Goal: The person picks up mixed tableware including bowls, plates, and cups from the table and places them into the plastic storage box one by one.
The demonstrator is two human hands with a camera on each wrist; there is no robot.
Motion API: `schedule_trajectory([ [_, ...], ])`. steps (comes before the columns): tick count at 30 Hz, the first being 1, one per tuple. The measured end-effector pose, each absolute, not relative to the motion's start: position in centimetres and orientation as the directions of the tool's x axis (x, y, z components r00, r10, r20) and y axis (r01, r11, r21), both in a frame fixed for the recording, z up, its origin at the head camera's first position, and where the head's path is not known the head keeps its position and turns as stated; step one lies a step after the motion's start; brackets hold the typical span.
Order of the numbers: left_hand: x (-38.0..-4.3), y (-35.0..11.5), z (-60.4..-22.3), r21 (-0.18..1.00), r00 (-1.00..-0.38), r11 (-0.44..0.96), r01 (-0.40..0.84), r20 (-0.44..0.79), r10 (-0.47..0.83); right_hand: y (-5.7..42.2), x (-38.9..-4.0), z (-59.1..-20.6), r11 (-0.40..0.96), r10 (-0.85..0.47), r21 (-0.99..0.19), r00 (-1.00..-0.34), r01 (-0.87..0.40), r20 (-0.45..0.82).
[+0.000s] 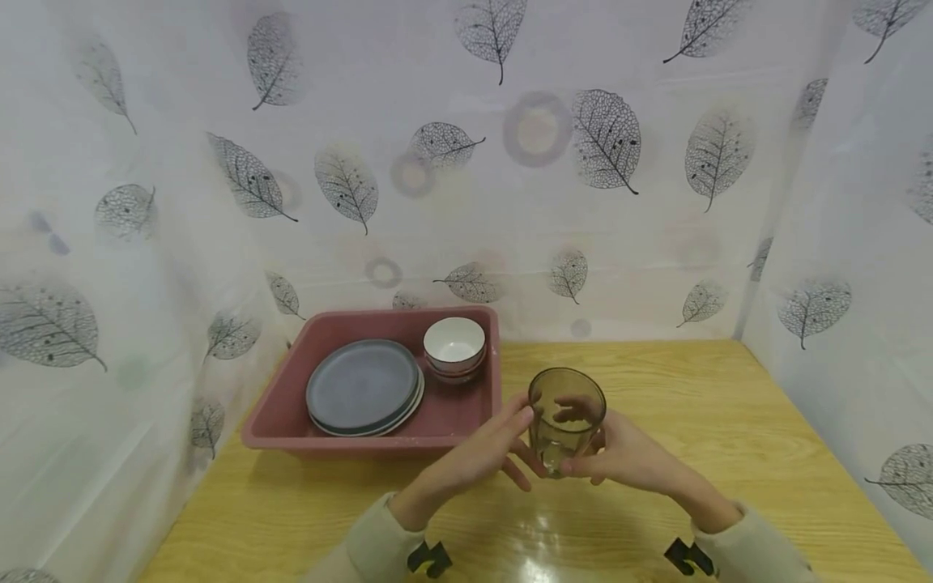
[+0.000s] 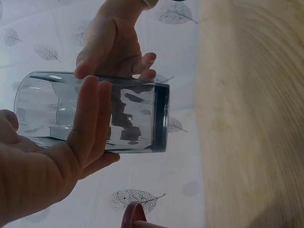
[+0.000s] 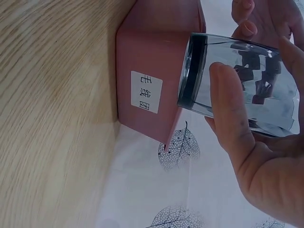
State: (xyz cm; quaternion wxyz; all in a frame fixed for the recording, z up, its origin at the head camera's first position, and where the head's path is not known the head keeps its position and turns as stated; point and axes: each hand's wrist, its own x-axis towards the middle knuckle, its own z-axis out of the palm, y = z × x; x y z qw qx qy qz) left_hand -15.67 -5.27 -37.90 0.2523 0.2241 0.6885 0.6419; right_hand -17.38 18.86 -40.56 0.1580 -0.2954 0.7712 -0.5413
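Note:
A clear, grey-tinted drinking glass (image 1: pixel 566 413) is held above the wooden table, its thick base lower than its rim. My right hand (image 1: pixel 637 455) grips it from the right. The right thumb lies across the glass near the base in the right wrist view, and fingers show behind the glass in the head view. My left hand (image 1: pixel 477 449) meets the glass from the left with spread fingers. In the left wrist view, its long, straight fingers (image 2: pixel 85 109) lie along the glass (image 2: pixel 133 118). The glass overlaps part of both hands.
Left of the hands, a pink plastic tub (image 1: pixel 313 444) stands on the table (image 1: pixel 656 372). It holds stacked grey plates (image 1: pixel 363 385) and white bowls (image 1: pixel 454 342). A white label (image 3: pixel 146 92) marks the tub's side. Leaf-patterned curtains (image 1: pixel 452 219) enclose the back and sides.

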Motion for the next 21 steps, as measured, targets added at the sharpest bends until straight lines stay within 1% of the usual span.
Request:
schedule_trajectory([
  [6, -15.7, -5.5, -37.6, 0.996, -0.775, 0.080, -0.031, -0.074, 0.628, 18.3, -17.2, -40.4, 0.272, -0.621, -0.911, -0.779, -0.311, 0.081],
  [9, -15.7, -5.7, -37.4, 0.996, -0.779, 0.092, -0.014, -0.069, 0.623, 17.9, -17.3, -40.2, 0.276, -0.622, -0.902, -0.777, -0.333, 0.097],
  [14, -15.9, -6.5, -37.4, 0.992, -0.786, 0.112, 0.057, -0.024, 0.618, 17.0, -17.5, -39.6, 0.269, -0.618, -0.896, -0.777, -0.354, 0.121],
  [18, -16.0, -7.1, -37.2, 0.981, -0.825, 0.154, 0.114, 0.007, 0.565, 16.0, -17.7, -38.9, 0.284, -0.607, -0.885, -0.784, -0.369, 0.131],
  [21, -15.9, -7.6, -37.0, 0.959, -0.851, 0.213, 0.186, 0.049, 0.523, 15.2, -17.8, -38.4, 0.306, -0.605, -0.874, -0.786, -0.377, 0.127],
])
